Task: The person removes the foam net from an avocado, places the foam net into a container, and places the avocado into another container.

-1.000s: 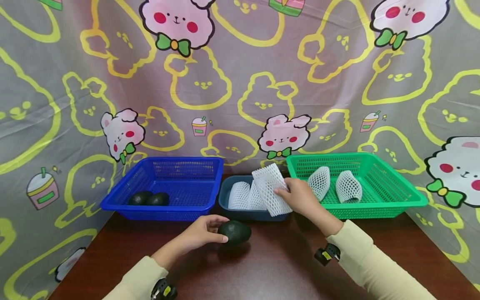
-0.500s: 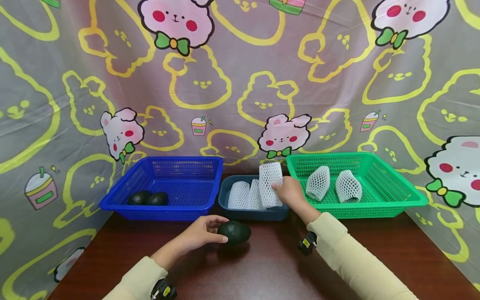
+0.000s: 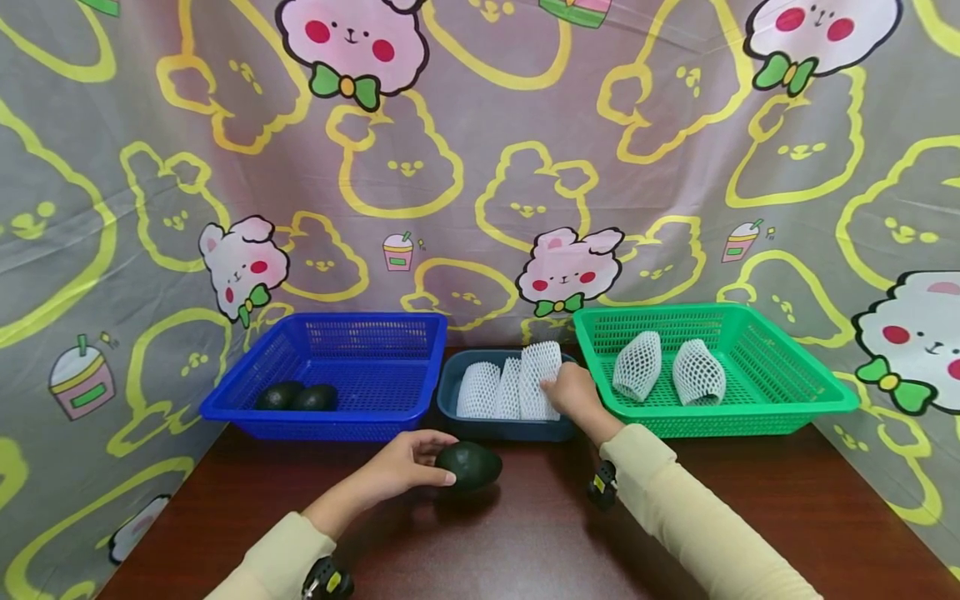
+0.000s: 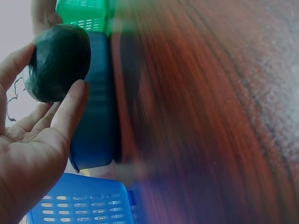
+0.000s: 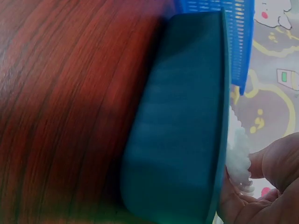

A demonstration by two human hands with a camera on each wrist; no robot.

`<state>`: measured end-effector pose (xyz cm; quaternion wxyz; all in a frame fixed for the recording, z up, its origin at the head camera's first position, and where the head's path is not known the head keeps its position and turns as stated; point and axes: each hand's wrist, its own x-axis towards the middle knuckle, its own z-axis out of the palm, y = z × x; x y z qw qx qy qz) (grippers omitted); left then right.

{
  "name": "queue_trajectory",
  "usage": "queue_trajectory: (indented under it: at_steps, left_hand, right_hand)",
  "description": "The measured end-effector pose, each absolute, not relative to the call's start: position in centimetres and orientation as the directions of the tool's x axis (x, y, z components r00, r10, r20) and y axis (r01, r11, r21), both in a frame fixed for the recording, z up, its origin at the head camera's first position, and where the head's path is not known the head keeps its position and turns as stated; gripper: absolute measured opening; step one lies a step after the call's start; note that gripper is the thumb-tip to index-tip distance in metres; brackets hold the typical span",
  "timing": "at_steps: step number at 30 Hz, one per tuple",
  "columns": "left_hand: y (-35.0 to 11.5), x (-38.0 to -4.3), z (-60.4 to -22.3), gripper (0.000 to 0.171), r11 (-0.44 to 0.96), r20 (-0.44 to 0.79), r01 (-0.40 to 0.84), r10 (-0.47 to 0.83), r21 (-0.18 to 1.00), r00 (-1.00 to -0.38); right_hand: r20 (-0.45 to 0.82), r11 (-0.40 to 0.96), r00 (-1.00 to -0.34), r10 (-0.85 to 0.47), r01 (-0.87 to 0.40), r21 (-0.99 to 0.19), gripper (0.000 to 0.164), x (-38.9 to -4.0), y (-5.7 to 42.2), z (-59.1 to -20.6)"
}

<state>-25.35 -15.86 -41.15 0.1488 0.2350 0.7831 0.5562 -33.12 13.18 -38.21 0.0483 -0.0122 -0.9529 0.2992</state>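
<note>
My left hand (image 3: 405, 462) holds a dark green avocado (image 3: 469, 466) above the table, thumb on the near side and fingers behind. The left wrist view shows the same avocado (image 4: 58, 63) between thumb and fingertips. At the small dark teal bin (image 3: 510, 428), my right hand (image 3: 576, 392) pinches a white foam net sleeve (image 3: 539, 375), which stands inside at the right end. Two more foam net sleeves (image 3: 478, 391) lie to its left in the bin. In the right wrist view the bin's wall (image 5: 182, 116) hides much of the pinched sleeve (image 5: 238, 156).
A blue basket (image 3: 322, 425) at the left holds two avocados (image 3: 314, 397). To the right, a green basket (image 3: 727, 421) contains two net-sleeved items (image 3: 637, 367). All stand along the back of the brown table (image 3: 525, 542), before a patterned cloth (image 3: 465, 192).
My right hand has lowered the foam net sleeve, shifting it from a tilted pose above the bin's front to upright inside the bin. The left hand and avocado have stayed put.
</note>
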Motion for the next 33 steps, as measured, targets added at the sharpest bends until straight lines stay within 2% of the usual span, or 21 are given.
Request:
queue_trajectory:
  at_steps: [8,11,18,21,27,33]
  left_hand:
    - [-16.0,-25.4,-41.4,0.051,0.282,0.034,0.215,0.532,0.935,-0.846]
    - [-16.1,-25.5,-41.6,0.051,0.281,0.036,0.218,0.535,0.935,-0.844]
    - [-16.2,-25.6,-41.7,0.052,0.278,0.034,0.214,0.535,0.936,-0.844]
    - [-16.2,-25.6,-41.6,0.052,0.287,0.028,0.21,0.53,0.935,-0.848]
    - [-16.1,-25.5,-41.3,0.052,0.294,0.015,0.196,0.523,0.936,-0.852]
    - [-16.1,-25.4,-41.2,0.051,0.288,0.018,0.196,0.522,0.938,-0.853]
  right_hand:
    - [0.056,0.855,-0.998,0.037,0.003,-0.518,0.041,-33.7,13.0,-39.0]
    - [0.062,0.871,-0.998,0.026,-0.008,-0.492,0.037,-33.8,12.9,-39.1]
    - [0.102,0.935,-0.995,-0.01,-0.046,-0.352,0.024,-34.0,12.8,-39.6]
    - [0.125,0.954,-0.992,-0.031,-0.066,-0.294,0.022,-33.9,12.6,-39.8]
    - [0.153,0.983,-0.987,-0.039,-0.065,-0.172,0.033,-33.8,12.1,-40.0]
    - [0.167,0.994,-0.986,-0.014,-0.033,-0.109,0.021,-34.0,11.7,-40.1]
